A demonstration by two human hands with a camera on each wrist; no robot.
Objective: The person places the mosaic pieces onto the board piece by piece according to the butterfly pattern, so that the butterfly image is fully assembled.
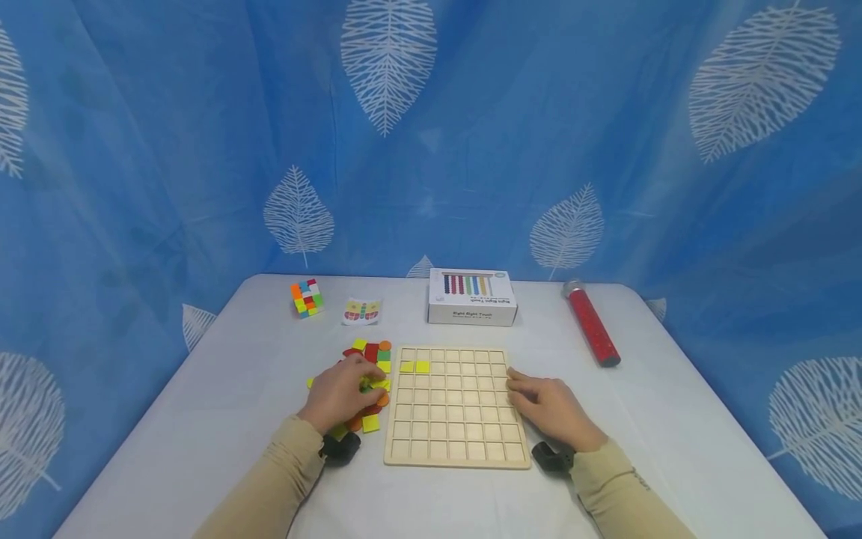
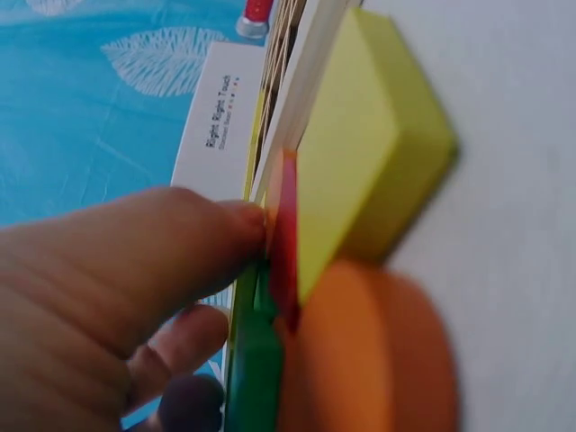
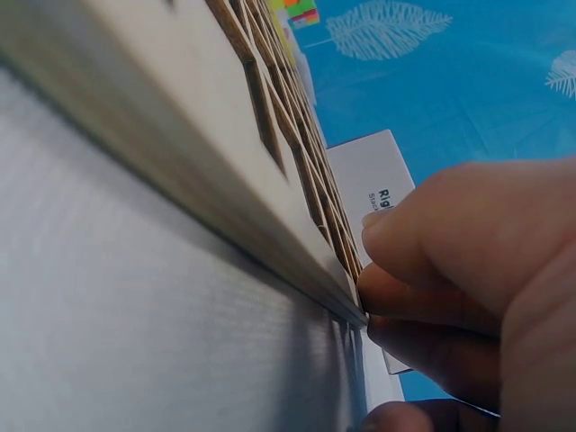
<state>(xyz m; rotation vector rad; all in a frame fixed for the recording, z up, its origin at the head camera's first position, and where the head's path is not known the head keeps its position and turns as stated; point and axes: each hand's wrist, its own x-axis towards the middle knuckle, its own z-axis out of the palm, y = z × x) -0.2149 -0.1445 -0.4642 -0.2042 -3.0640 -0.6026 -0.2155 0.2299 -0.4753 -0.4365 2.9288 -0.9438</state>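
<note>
Left hand [image 1: 342,393] curved low over a loose pile of red, yellow, orange and green tiles [image 1: 371,424] — whether it pinched one, I could not tell. Right hand [image 1: 552,410], fingers relaxed, touched the right edge of a pale wooden gridded board [image 1: 438,430], just beside the pile. Two flat yellow tiles [image 1: 422,367] sat at the left of its second row from the far side. Beyond it lay a white cardboard box [image 1: 471,311], with a small printed card [image 1: 361,313] and a multicoloured cube [image 1: 307,300] leftward and a red silver-ended cylinder [image 1: 592,327] rightward — all on a white-covered table [image 1: 222,404]
</note>
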